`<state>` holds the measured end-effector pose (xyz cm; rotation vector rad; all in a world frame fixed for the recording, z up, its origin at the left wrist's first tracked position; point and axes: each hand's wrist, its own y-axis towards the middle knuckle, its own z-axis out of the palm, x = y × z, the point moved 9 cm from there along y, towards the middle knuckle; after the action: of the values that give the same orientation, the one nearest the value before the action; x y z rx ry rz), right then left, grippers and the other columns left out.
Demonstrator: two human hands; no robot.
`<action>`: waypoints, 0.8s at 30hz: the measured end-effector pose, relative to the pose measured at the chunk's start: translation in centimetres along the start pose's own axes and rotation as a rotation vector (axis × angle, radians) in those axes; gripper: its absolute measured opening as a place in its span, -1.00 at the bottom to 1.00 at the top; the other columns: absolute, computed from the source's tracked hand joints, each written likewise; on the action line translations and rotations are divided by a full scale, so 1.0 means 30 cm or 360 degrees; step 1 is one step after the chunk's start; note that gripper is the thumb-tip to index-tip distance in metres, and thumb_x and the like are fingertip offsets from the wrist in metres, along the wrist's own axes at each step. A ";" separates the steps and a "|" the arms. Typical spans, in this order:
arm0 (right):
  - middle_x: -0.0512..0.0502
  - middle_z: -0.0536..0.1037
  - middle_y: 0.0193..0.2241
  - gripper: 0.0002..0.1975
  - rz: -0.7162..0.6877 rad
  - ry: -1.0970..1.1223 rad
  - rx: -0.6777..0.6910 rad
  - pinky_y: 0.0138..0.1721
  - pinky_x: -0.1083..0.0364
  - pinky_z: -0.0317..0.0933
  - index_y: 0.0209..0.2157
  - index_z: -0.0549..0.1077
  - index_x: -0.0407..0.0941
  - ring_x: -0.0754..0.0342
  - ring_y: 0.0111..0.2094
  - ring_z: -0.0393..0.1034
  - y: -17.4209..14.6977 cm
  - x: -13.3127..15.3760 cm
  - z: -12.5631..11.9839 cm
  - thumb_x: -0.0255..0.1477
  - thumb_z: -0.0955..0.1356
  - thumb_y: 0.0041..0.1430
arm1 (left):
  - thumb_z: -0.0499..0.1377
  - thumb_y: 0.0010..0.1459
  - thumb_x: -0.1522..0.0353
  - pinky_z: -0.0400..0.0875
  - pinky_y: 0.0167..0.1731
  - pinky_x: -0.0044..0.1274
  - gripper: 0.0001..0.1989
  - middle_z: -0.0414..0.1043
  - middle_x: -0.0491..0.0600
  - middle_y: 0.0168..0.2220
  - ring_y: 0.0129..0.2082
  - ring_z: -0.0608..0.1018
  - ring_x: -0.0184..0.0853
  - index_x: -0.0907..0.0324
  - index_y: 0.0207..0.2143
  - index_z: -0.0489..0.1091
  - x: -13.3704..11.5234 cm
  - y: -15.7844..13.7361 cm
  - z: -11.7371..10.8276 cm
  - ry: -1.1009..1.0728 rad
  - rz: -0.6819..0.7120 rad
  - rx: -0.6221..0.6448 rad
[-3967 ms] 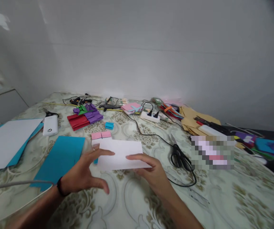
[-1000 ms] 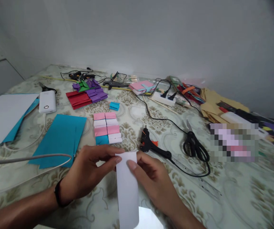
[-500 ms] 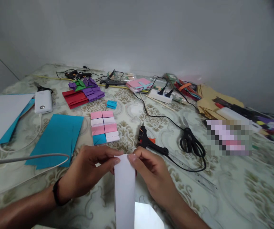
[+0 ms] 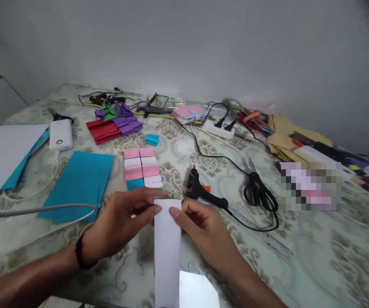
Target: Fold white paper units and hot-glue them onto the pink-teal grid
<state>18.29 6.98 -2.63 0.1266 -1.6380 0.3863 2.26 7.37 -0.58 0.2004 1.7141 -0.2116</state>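
A long white paper strip (image 4: 167,256), apparently folded lengthwise, stands between my hands and runs down past the bottom edge of the view. My left hand (image 4: 123,222), with a dark band at the wrist, pinches its upper left corner between thumb and fingers. On the upper right side, my right hand (image 4: 205,229) grips the strip, thumb in front and fingers behind. Just beyond my left hand lie small folded pink, white and blue paper pieces (image 4: 142,167) in two columns. A white sheet (image 4: 199,291) shows below, partly behind the strip.
A black glue gun (image 4: 203,190) and black scissors (image 4: 253,184) lie beyond my right hand, with a clear ruler (image 4: 267,241) nearby. Blue paper (image 4: 78,184) and a white power bank (image 4: 61,134) are at left. Red folded paper (image 4: 104,131) and a power strip (image 4: 218,128) sit farther back.
The strip's top edge now stands a little higher above my thumbs. My left fingers have lifted slightly off the top edge, and the view has shifted a little.
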 end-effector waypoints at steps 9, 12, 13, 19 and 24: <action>0.09 0.22 -0.55 -0.48 0.0003 0.0023 -0.0083 -0.46 0.12 0.03 -0.50 0.27 -0.08 0.13 -0.49 0.14 0.009 -0.027 -0.025 0.01 0.40 0.31 | 0.29 0.22 0.42 0.51 -0.38 -0.62 -0.51 0.58 -0.18 -0.45 -0.44 0.64 -0.41 0.10 0.20 0.39 0.025 0.002 0.045 -0.0173 -0.0169 0.0166; 0.09 0.22 -0.55 -0.47 -0.0002 0.0029 -0.0084 -0.47 0.13 0.03 -0.49 0.27 -0.08 0.13 -0.49 0.14 0.010 -0.034 -0.023 0.03 0.40 0.30 | 0.29 0.23 0.41 0.49 -0.38 -0.60 -0.51 0.56 -0.20 -0.47 -0.46 0.62 -0.40 0.10 0.20 0.38 0.016 -0.001 0.040 -0.0083 -0.0152 0.0165; 0.09 0.22 -0.55 -0.47 -0.0003 0.0031 -0.0088 -0.47 0.13 0.03 -0.49 0.27 -0.08 0.13 -0.49 0.14 0.010 -0.036 -0.023 0.03 0.40 0.30 | 0.28 0.23 0.40 0.48 -0.38 -0.60 -0.51 0.56 -0.20 -0.47 -0.46 0.61 -0.40 0.10 0.21 0.38 0.013 -0.003 0.040 -0.0054 -0.0143 0.0167; 0.10 0.21 -0.55 -0.48 -0.0031 0.0065 -0.0098 -0.48 0.13 0.01 -0.50 0.26 -0.08 0.15 -0.50 0.11 0.010 -0.032 -0.026 0.00 0.41 0.31 | 0.25 0.29 0.42 0.45 -0.37 -0.58 -0.56 0.55 -0.19 -0.44 -0.42 0.60 -0.37 0.06 0.18 0.30 -0.010 -0.010 0.031 0.0097 0.0024 0.0100; 0.12 0.18 -0.58 -0.48 -0.0052 0.0068 -0.0120 -0.50 0.13 -0.03 -0.52 0.25 -0.08 0.16 -0.53 0.07 0.010 -0.012 -0.027 -0.01 0.42 0.30 | 0.26 0.29 0.42 0.42 -0.40 -0.59 -0.76 0.50 -0.21 -0.46 -0.45 0.57 -0.40 0.08 -0.01 0.38 -0.036 -0.010 0.024 0.0278 0.0169 0.0075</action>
<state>19.00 7.46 -2.99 0.0876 -1.6041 0.3000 3.03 6.88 0.39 0.3527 1.8672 -0.1593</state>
